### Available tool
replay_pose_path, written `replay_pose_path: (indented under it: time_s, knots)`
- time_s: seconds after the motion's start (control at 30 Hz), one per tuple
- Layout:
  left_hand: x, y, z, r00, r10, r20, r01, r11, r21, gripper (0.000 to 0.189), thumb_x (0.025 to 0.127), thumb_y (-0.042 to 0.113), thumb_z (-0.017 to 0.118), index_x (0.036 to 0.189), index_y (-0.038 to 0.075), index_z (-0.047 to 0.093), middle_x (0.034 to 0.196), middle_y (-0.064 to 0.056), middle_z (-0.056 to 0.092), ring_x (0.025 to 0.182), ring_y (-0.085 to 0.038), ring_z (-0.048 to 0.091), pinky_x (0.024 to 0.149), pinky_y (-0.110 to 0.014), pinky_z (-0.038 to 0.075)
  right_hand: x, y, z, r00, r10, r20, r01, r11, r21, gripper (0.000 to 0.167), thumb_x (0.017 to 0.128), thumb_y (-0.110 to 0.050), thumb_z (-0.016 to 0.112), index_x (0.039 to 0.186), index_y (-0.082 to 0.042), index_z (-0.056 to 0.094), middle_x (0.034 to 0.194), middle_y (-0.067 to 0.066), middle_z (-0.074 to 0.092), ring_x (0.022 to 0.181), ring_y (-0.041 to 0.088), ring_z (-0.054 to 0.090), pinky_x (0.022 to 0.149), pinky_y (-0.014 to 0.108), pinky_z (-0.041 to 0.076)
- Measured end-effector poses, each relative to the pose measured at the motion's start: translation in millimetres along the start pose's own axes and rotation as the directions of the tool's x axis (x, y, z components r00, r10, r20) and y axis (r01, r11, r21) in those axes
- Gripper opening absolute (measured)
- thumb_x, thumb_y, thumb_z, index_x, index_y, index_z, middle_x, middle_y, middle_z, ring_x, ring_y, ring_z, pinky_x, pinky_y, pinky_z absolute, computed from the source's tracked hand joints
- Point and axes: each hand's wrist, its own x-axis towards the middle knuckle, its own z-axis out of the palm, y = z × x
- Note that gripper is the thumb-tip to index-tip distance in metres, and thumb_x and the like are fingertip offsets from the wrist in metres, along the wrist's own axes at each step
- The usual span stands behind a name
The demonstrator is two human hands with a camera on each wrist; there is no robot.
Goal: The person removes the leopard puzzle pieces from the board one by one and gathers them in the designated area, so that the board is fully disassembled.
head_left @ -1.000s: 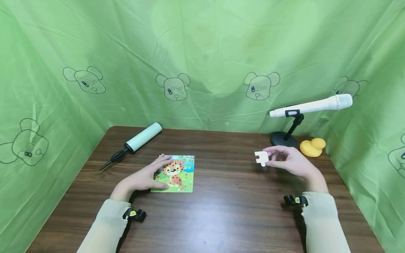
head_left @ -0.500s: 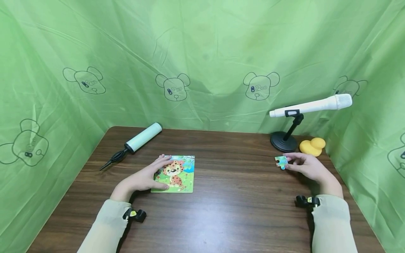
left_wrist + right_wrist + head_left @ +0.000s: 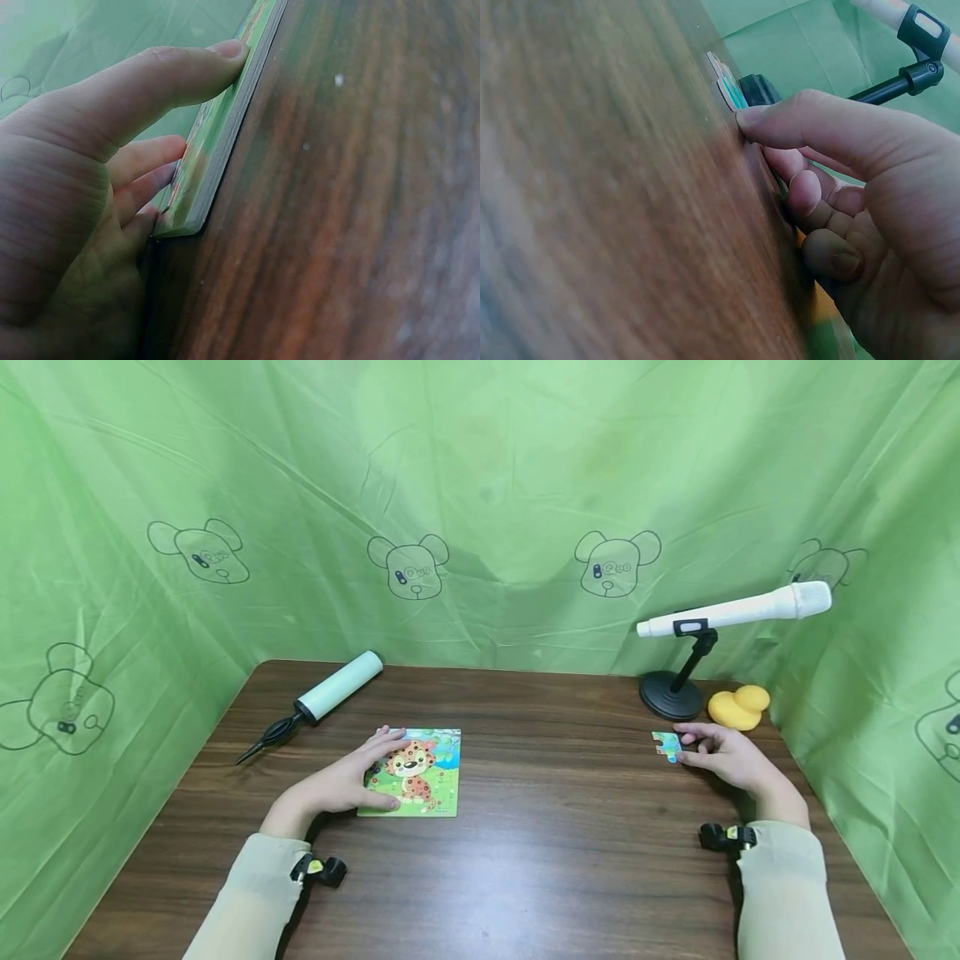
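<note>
A square jigsaw puzzle [image 3: 442, 777] with a spotted cub picture lies flat on the table at left centre. My left hand [image 3: 341, 782] rests over its left part, fingers spread and thumb touching the near edge. In the left wrist view, the thumb lies on the edge of the puzzle [image 3: 217, 142]. At the right, a small blue-green puzzle piece [image 3: 664, 745] lies on the tabletop. My right hand [image 3: 731, 760] pinches its right side between thumb and forefinger. From the right wrist, the thumb covers part of the puzzle piece [image 3: 731, 88], and the other fingers are curled in.
A pale green hand pump [image 3: 341, 685] with a black cord-like end lies at the back left. A white microphone [image 3: 738, 612] on a black stand [image 3: 671, 695] and a yellow rubber duck [image 3: 738, 707] stand just beyond my right hand. Green cloth [image 3: 487, 510] surrounds the brown table [image 3: 555, 860].
My right hand has carried the puzzle piece rightward and down onto the table, turning its white face away and its coloured face up. My left hand has stayed on the puzzle.
</note>
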Motion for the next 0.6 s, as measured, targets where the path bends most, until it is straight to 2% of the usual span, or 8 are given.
replay_pose_path:
  time_s: [0.2, 0.43, 0.6]
  knots:
    - [1.1, 0.3, -0.3, 1.000, 0.006, 0.002, -0.006, 1.000, 0.006, 0.103, 0.087, 0.047, 0.093, 0.171, 0.021, 0.040, 0.183, -0.008, 0.018, 0.169, -0.040, 0.001, 0.128, -0.074, 0.013, 0.7, 1.0, 0.0, 0.999, 0.050, -0.008, -0.050, 0.999, -0.008, 0.044, 0.098, -0.010, 0.084, 0.136, 0.005, 0.070, 0.113, 0.016, 0.072, 0.078, 0.006, 0.058, 0.067, 0.021, 0.047]
    - [1.3, -1.0, -0.6, 1.000, 0.011, -0.005, -0.010, 1.000, 0.009, 0.103, 0.087, 0.047, 0.093, 0.171, 0.021, 0.040, 0.183, -0.007, 0.019, 0.169, -0.039, 0.002, 0.128, -0.074, 0.015, 5.1, 0.7, -0.5, 0.998, 0.063, -0.021, -0.064, 0.995, -0.075, 0.044, 0.100, -0.017, 0.083, 0.138, 0.002, 0.073, 0.111, 0.013, 0.072, 0.075, 0.008, 0.058, 0.069, 0.023, 0.046]
    - [0.7, -2.8, 0.0, 1.000, 0.009, -0.006, -0.009, 1.000, 0.013, 0.103, 0.087, 0.048, 0.093, 0.171, 0.021, 0.040, 0.183, -0.006, 0.019, 0.169, -0.039, 0.002, 0.128, -0.074, 0.015, 5.7, 2.2, 1.1, 0.996, 0.088, -0.016, -0.089, 0.993, -0.080, 0.046, 0.100, -0.019, 0.083, 0.139, 0.002, 0.072, 0.111, 0.011, 0.072, 0.075, 0.008, 0.058, 0.068, 0.024, 0.046]
